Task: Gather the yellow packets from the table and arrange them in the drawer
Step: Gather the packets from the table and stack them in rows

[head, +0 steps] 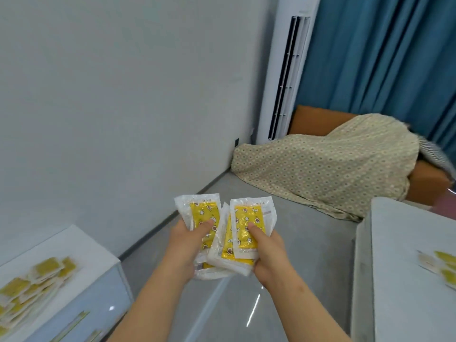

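Yellow foil printed with stars and moons shows through clear wrappers with white sealed borders; each packet is a flat oblong. Two bundles of them are held in mid-air over the grey floor (308,243), between two tables. The left hand (186,245) grips the left bundle (203,209), thumb pressed on the top packet's yellow face and fingers curled beneath. The right hand (270,255) grips the right bundle (249,215) the same way. Both bundles have their long axis running away from the person, short top edges toward the far wall. The left bundle leans a little left and the right bundle a little right, so they fan apart at the top and overlap near the palms.

The left table (81,245), low and white with a glossy front, carries a loose heap (32,280) of the same packets lying at all angles. The right table (394,267) holds a few more packets (441,265) at the picture's right border. A wide strip of floor runs between the tables' edges to a cloth-draped sofa (333,169), beside a tall white air conditioner (288,70) and a blue curtain (382,58).
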Demonstrator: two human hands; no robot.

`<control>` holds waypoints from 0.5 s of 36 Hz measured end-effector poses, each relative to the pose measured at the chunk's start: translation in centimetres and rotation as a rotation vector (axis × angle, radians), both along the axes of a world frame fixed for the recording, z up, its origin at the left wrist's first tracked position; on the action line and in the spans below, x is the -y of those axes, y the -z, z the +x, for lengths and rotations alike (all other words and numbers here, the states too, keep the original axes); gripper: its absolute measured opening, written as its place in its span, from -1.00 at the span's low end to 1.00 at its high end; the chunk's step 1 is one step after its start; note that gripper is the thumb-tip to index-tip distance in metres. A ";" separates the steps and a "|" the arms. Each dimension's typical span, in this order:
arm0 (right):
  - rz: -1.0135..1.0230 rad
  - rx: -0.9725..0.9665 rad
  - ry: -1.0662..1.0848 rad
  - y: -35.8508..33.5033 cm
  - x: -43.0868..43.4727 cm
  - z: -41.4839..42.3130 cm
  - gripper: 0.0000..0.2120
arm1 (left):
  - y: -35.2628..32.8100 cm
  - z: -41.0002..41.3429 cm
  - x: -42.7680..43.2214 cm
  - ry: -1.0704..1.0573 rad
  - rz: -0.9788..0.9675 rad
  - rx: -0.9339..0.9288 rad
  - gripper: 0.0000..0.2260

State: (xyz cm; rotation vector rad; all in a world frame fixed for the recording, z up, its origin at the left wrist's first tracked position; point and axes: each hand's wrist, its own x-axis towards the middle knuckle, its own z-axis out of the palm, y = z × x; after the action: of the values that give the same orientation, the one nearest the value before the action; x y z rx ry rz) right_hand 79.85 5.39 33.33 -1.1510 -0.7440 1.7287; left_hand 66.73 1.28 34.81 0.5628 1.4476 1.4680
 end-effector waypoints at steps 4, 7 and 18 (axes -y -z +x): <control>0.013 0.009 0.107 -0.4 0.1 10.1 -0.82 | -0.1 9.8 -1.6 0.117 -0.015 0.076 -0.89; -0.001 0.018 0.183 -0.3 -0.1 16.2 -0.79 | -0.1 15.8 -2.9 0.167 -0.027 0.091 -0.90; -0.002 0.015 0.381 0.2 -4.9 31.9 -0.88 | 0.9 31.6 -10.6 0.356 -0.059 0.093 -0.92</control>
State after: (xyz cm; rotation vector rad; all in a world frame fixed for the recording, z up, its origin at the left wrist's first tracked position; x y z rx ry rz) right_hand 111.73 10.30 33.15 -1.2192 -0.4921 1.4029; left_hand 98.36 11.87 33.89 0.6687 1.2398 1.1521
